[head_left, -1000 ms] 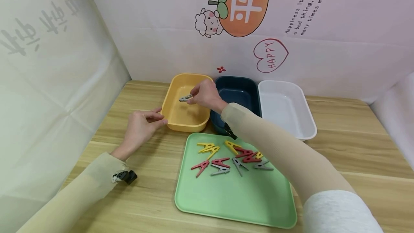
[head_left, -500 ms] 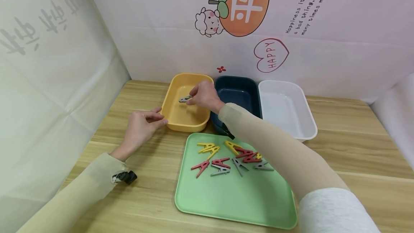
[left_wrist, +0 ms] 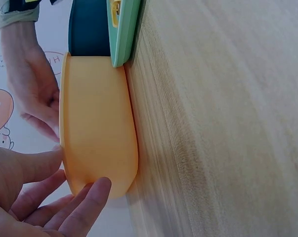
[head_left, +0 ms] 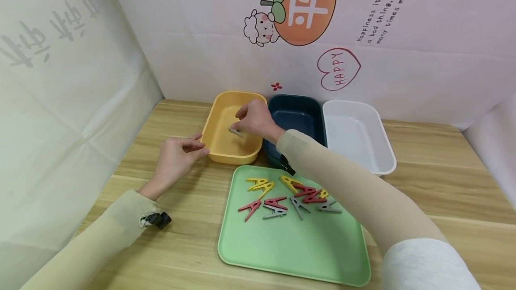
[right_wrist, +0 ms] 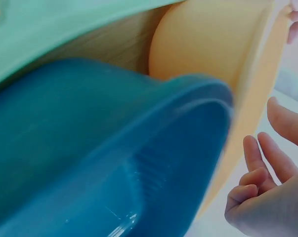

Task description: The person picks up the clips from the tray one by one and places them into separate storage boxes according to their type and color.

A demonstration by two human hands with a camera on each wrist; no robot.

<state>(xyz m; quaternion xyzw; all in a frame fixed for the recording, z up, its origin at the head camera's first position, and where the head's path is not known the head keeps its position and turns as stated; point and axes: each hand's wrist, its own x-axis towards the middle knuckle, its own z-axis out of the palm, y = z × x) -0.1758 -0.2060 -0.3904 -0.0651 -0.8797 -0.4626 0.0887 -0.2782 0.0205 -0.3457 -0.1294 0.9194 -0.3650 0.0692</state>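
Note:
In the head view my right hand (head_left: 255,120) hovers over the yellow bin (head_left: 233,158), fingers pointing into it. A grey clothespin (head_left: 235,132) is just below the fingertips, inside the bin's outline. The right wrist view shows the thumb and fingers of my right hand (right_wrist: 275,173) spread apart, nothing between them. My left hand (head_left: 177,155) touches the bin's near left corner; in the left wrist view, its loosely extended fingers (left_wrist: 92,202) lie along the bin's outer wall and its thumb is at the rim. Several yellow, red and grey clothespins (head_left: 275,211) lie on the green tray (head_left: 290,249).
A dark blue bin (head_left: 296,120) stands right of the yellow one, partly behind the right forearm. Beside it is a white bin (head_left: 354,142). The three bins stand in a row along the printed backdrop (head_left: 201,48). The wooden table (head_left: 181,245) extends left of the tray.
The grey clothespin, earlier pinched in my right fingertips, has left them, turned and dropped slightly lower over the yellow bin. My left hand stays at the bin's corner.

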